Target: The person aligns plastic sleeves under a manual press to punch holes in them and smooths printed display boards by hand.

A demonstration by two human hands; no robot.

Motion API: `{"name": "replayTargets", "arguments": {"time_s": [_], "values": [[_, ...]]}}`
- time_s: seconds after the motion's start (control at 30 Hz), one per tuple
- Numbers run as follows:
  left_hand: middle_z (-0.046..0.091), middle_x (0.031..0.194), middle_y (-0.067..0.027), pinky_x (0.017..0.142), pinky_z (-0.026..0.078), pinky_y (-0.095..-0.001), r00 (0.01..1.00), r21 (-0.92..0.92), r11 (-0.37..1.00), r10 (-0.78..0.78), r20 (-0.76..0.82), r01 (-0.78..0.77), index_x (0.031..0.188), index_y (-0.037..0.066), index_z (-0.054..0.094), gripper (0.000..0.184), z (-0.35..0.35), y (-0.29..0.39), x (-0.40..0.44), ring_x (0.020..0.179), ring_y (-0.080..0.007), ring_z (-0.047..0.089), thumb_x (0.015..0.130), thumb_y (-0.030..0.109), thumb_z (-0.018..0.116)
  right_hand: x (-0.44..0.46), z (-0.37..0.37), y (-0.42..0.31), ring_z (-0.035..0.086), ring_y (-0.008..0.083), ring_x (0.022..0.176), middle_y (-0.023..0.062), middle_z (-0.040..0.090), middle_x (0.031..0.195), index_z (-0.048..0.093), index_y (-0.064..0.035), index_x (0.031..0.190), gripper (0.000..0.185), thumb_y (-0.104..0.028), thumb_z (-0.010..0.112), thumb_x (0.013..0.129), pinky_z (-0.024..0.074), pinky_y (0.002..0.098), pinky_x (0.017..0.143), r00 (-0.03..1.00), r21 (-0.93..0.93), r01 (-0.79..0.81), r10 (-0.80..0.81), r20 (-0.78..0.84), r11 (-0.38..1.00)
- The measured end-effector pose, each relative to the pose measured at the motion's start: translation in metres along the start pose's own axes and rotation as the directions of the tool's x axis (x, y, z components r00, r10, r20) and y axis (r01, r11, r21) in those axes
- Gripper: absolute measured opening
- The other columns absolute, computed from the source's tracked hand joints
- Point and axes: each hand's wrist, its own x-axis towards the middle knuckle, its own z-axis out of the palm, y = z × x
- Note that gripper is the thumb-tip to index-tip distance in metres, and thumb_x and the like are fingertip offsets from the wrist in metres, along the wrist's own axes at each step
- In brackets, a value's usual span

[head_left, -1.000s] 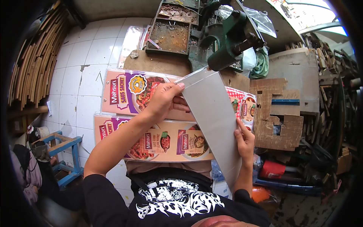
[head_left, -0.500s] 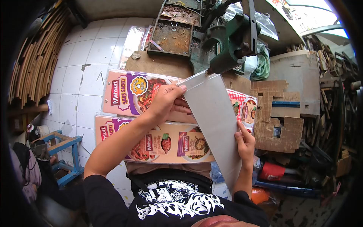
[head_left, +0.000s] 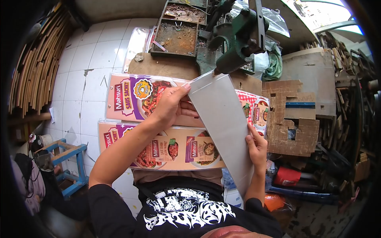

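A long grey panel (head_left: 226,115) with a clear, glossy edge slants from the press down toward my body. My left hand (head_left: 174,104) pinches its left edge near the far end, thumb on top and fingers partly hidden beneath. My right hand (head_left: 257,146) holds the right edge lower down. The panel's far end lies at the tip of a green hand press (head_left: 234,53); whether the tip touches it I cannot tell. Under the panel and my left arm lie printed Mahsuri sauce signs, an upper one (head_left: 127,97) and a lower one (head_left: 178,152).
Behind the signs, a compartment tray (head_left: 174,37) of small metal pieces sits beside the press. Cut brown board (head_left: 278,119) lies to the right. A blue stool frame (head_left: 75,166) stands on the tiled floor at left, with stacked wooden strips (head_left: 39,59) beyond.
The panel's far end has shifted slightly under the press tip, and its layered corner looks more even. Both hands keep their grip; the whole view has moved a little.
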Motion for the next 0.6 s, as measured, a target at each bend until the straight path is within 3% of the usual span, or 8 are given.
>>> {"name": "replayTargets", "arguments": {"time_s": [0.07, 0.47, 0.6], "values": [[0.070, 0.095, -0.0203, 0.073, 0.062, -0.0345, 1.000, -0.005, 1.000, -0.004, -0.009, 0.004, 0.115, -0.007, 0.060, 0.049, 0.000, 0.001, 0.000, 0.082, -0.0258, 0.072, 0.100, 0.038, 0.047, 0.001, 0.004, -0.005, 0.045, 0.0042, 0.067, -0.0020, 0.057, 0.076, 0.059, -0.0003, 0.131, 0.040, -0.005, 0.061, 0.091, 0.0378, 0.0192, 0.061, 0.999, 0.078, 0.015, -0.012, -0.036, 0.997], [0.069, 0.096, -0.0202, 0.073, 0.062, -0.0364, 1.000, -0.009, 1.000, -0.002, 0.007, 0.002, 0.114, -0.007, 0.058, 0.047, -0.001, 0.001, 0.000, 0.082, -0.0273, 0.072, 0.100, 0.037, 0.048, 0.001, 0.003, 0.007, 0.041, 0.0038, 0.064, -0.0053, 0.049, 0.068, 0.059, 0.0000, 0.130, 0.038, -0.005, 0.062, 0.093, 0.0363, 0.0189, 0.059, 0.998, 0.075, 0.065, -0.063, -0.031, 0.995], [0.069, 0.096, -0.0203, 0.073, 0.062, -0.0366, 1.000, -0.008, 1.000, -0.005, -0.002, 0.005, 0.114, -0.007, 0.058, 0.048, 0.000, 0.000, 0.000, 0.082, -0.0273, 0.072, 0.099, 0.038, 0.048, 0.002, 0.003, 0.007, 0.044, 0.0041, 0.066, -0.0039, 0.052, 0.070, 0.059, 0.0002, 0.130, 0.038, -0.005, 0.062, 0.092, 0.0386, 0.0191, 0.062, 0.997, 0.084, 0.074, -0.071, -0.037, 0.994]]}}
